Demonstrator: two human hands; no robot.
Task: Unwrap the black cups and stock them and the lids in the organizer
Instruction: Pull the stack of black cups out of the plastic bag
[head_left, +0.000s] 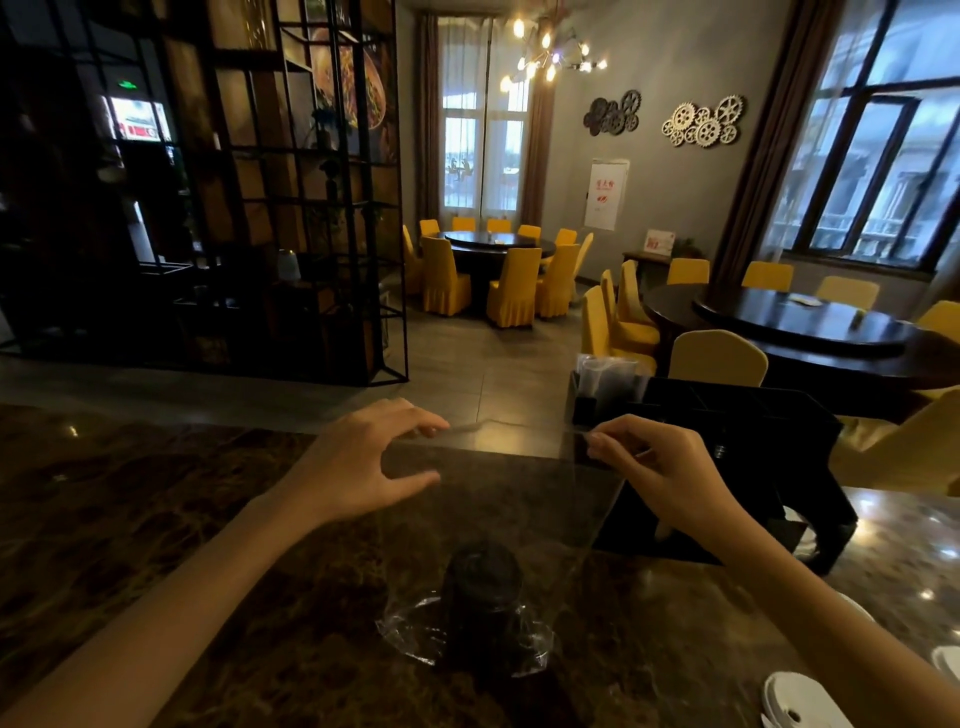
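The black cups (480, 587) stand in a short stack on the dark stone counter (156, 493), near the person and in the middle; they sit inside a tall clear bag (498, 499) that goes up to the hands. The right hand (660, 467) pinches the top edge of the bag with curled fingers. The left hand (369, 457) is spread open, with its fingertips at the bag's top edge; I cannot tell if it really has hold of it.

What could go wrong, I think: if the bag is pulled up fast, it could drag the cups along and tip them, and they could roll; if only one hand holds, the bag could slip and fall back over the stack.

The black organizer (727, 457) stands just right of the bag and touches it, so a hand swinging right could bump it; white lids (800, 701) lie near the right edge of the counter and could get knocked off. The far edge of the counter is just past the hands; the left side has lots of open room to move.
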